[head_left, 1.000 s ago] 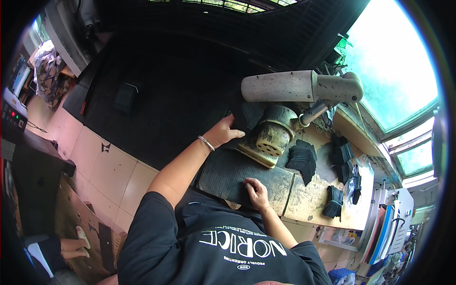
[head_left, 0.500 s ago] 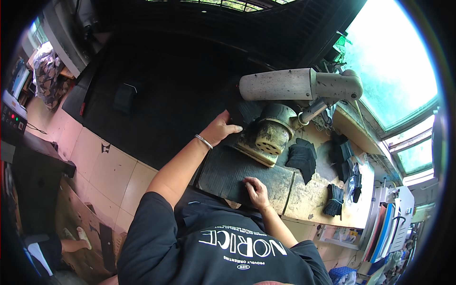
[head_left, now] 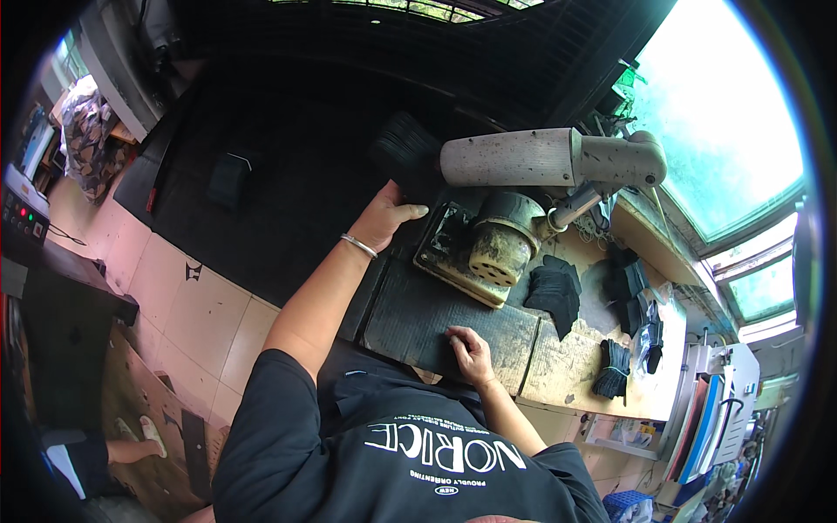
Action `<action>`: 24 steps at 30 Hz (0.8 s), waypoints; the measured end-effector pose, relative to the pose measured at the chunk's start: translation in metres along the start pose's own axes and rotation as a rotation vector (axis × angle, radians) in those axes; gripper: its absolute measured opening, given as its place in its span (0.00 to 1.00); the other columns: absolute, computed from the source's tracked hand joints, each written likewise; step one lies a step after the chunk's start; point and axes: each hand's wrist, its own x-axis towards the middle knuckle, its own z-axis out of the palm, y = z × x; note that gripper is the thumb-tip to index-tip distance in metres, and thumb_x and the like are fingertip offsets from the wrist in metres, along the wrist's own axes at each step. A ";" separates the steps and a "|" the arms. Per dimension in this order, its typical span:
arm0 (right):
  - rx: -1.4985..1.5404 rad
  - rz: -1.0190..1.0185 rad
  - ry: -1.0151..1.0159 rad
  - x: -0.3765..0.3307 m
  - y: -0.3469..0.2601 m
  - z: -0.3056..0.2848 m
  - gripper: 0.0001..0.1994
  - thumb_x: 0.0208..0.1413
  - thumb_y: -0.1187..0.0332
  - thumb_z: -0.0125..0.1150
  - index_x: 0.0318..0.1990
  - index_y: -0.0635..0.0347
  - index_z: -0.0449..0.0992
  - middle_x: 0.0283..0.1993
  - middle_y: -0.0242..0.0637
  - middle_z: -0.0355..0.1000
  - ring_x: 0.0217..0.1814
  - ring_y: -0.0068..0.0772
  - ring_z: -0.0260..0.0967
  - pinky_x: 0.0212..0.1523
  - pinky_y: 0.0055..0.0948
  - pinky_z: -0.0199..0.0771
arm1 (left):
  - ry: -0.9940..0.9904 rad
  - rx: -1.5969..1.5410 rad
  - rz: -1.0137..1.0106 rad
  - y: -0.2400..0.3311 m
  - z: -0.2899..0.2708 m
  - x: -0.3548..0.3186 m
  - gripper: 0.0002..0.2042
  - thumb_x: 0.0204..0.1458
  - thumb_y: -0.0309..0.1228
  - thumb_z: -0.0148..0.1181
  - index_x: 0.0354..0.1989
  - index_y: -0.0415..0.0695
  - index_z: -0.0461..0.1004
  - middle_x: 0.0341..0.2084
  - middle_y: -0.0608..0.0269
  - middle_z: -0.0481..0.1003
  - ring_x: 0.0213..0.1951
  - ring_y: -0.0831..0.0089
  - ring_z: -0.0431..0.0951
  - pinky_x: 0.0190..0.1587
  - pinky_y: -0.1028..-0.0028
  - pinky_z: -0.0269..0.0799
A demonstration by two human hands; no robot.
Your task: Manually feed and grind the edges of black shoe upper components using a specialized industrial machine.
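Note:
My left hand [head_left: 384, 218] is stretched over the dark work surface beside the grimy cream machine [head_left: 506, 240], with its thumb pointing out and apart from the fingers. Just beyond the fingertips is a blurred stack of thin black strips [head_left: 405, 144]; whether the fingertips touch it is hard to see in the dark. The machine has a round, perforated housing on a flat base plate. My right hand [head_left: 471, 353] rests with curled fingers at the near edge of the worn cardboard sheet [head_left: 436, 318], and nothing shows in it.
A speckled lamp-like arm [head_left: 510, 157] reaches over the machine. Right of it lie a black stack [head_left: 554, 292], several black pieces [head_left: 626, 288] and a tied black bundle [head_left: 613, 368]. Another dark stack [head_left: 228, 179] lies far left. Another person's leg [head_left: 135, 449] shows lower left.
My left hand has moved left and away, off the machine's base plate. The black strip stack has shifted the same way, farther than the hand. My right hand stays put.

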 end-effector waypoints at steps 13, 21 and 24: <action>-0.001 0.001 -0.021 0.000 0.001 0.000 0.08 0.60 0.75 0.53 0.45 0.65 0.75 0.40 0.37 0.76 0.43 0.25 0.73 0.47 0.24 0.72 | -0.067 0.023 -0.070 -0.009 0.006 -0.009 0.31 0.43 0.21 0.61 0.60 0.39 0.63 0.54 0.62 0.69 0.57 0.70 0.66 0.63 0.70 0.56; -0.029 -0.018 -0.026 0.000 0.003 -0.001 0.09 0.59 0.75 0.53 0.45 0.65 0.75 0.40 0.37 0.77 0.43 0.27 0.74 0.47 0.24 0.72 | -0.144 0.038 -0.162 -0.022 0.009 -0.016 0.31 0.44 0.22 0.60 0.61 0.38 0.61 0.53 0.62 0.68 0.56 0.72 0.66 0.62 0.71 0.58; -0.025 -0.016 -0.025 0.000 0.003 -0.001 0.09 0.59 0.75 0.53 0.46 0.65 0.75 0.40 0.38 0.77 0.43 0.27 0.74 0.47 0.23 0.72 | -0.162 0.033 -0.194 -0.025 0.012 -0.020 0.31 0.44 0.22 0.60 0.61 0.38 0.61 0.53 0.62 0.68 0.55 0.73 0.66 0.61 0.72 0.58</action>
